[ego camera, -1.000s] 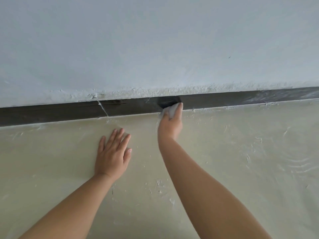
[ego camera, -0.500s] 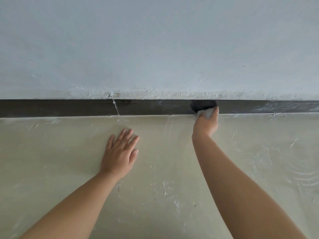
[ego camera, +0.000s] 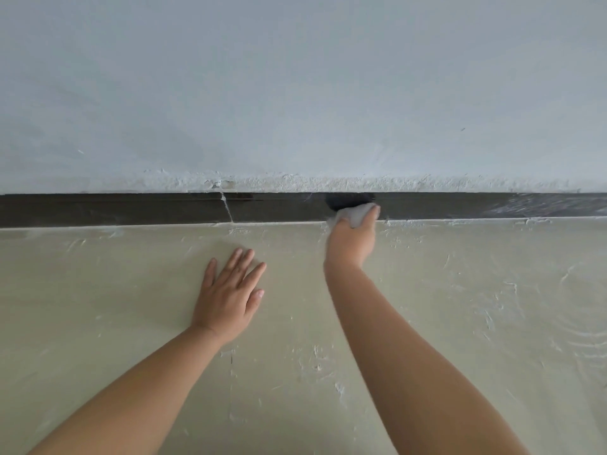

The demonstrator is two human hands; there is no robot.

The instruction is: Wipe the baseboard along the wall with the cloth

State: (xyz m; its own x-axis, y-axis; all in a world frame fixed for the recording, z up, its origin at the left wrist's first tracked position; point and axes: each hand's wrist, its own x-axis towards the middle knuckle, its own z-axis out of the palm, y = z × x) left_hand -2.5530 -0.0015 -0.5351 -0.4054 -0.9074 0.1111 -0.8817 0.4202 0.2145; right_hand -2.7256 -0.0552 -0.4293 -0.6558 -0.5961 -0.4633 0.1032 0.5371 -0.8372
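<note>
A dark baseboard [ego camera: 131, 210] runs across the view at the foot of a pale blue-white wall [ego camera: 295, 93]. My right hand [ego camera: 353, 239] grips a small whitish cloth [ego camera: 358, 215] and presses it against the baseboard right of centre; its shadow darkens the board just above. Flat on the beige floor [ego camera: 98, 307] lies my left hand [ego camera: 230, 290], fingers spread, left of my right forearm. A white crack or joint [ego camera: 226, 208] crosses the baseboard left of the cloth.
White plaster smears and scuffs mark the floor, densest at the right [ego camera: 492, 307]. The baseboard's far right stretch [ego camera: 542, 206] looks dusty and streaked. Rough plaster lines the wall's lower edge above the board.
My right hand slid the cloth to the right along the baseboard, then back a little to the left. My left hand has stayed flat on the floor. The head view has shifted slightly.
</note>
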